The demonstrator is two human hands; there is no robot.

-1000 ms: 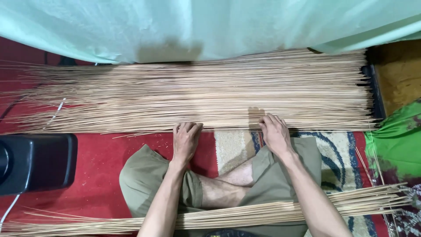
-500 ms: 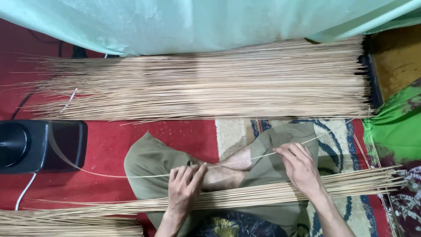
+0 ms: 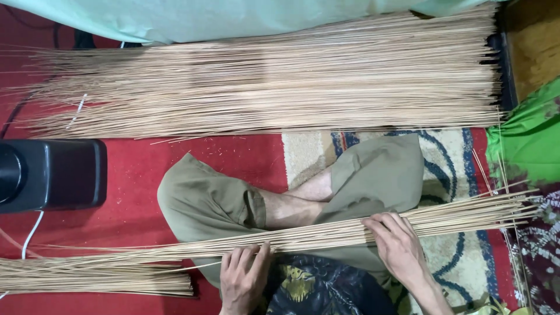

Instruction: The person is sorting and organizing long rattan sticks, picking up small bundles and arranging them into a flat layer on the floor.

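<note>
A wide layer of thin pale sticks [image 3: 280,81] lies side by side across the floor in front of me. A smaller bundle of the same sticks [image 3: 326,233] rests across my crossed legs in olive trousers [image 3: 204,201]. My left hand [image 3: 242,280] lies flat on this bundle near my left knee, fingers spread. My right hand [image 3: 396,245] presses on the bundle further right, its fingers over the sticks. Another short bundle of sticks [image 3: 93,277] lies on the floor at the lower left.
A black box-shaped device [image 3: 52,174] with a white cable [image 3: 29,233] stands at the left on the red carpet [image 3: 146,157]. A patterned rug [image 3: 455,175] lies under my right leg. Green cloth [image 3: 528,143] is at the right, pale green fabric [image 3: 233,17] along the top.
My hands left the far layer of sticks, drew a single stick toward me, and now rest on the bundle across my lap. The view has shifted nearer.
</note>
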